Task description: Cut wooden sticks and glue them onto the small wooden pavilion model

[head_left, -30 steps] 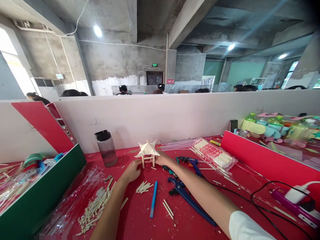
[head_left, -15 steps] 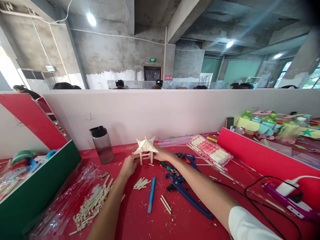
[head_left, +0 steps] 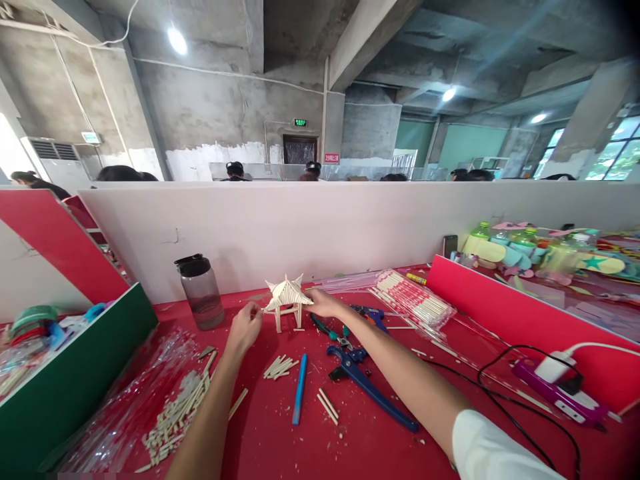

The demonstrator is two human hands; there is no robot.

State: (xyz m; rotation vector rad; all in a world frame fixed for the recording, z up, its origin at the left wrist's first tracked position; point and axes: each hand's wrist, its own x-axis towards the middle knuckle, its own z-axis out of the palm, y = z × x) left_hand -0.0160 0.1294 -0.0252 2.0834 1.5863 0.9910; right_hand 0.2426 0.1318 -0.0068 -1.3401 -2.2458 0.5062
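Observation:
A small model pavilion (head_left: 287, 300) built of pale wooden sticks stands on the red tabletop, its pointed roof resting on stick legs. My left hand (head_left: 246, 325) is at its left side, fingers curled, with the fingertips at the left roof corner. At the opposite corner, my right hand (head_left: 324, 304) has its fingers closed on the roof edge, partly hidden by the model. In front lie a small pile of short sticks (head_left: 280, 367), a blue pen-like stick (head_left: 300, 390) and a pair of loose sticks (head_left: 328, 407).
Blue-handled cutters (head_left: 370, 390), green-handled pliers (head_left: 327, 330) and a blue glue gun (head_left: 370, 317) lie by my right forearm. A water bottle (head_left: 200, 293) stands at the left, above cut sticks (head_left: 175, 417). Packed sticks (head_left: 415, 297) and a purple power strip (head_left: 557, 393) are at the right.
My left hand has drawn back leftward from beside the legs to the roof corner. The pavilion has turned slightly. My right hand stays at the right roof edge.

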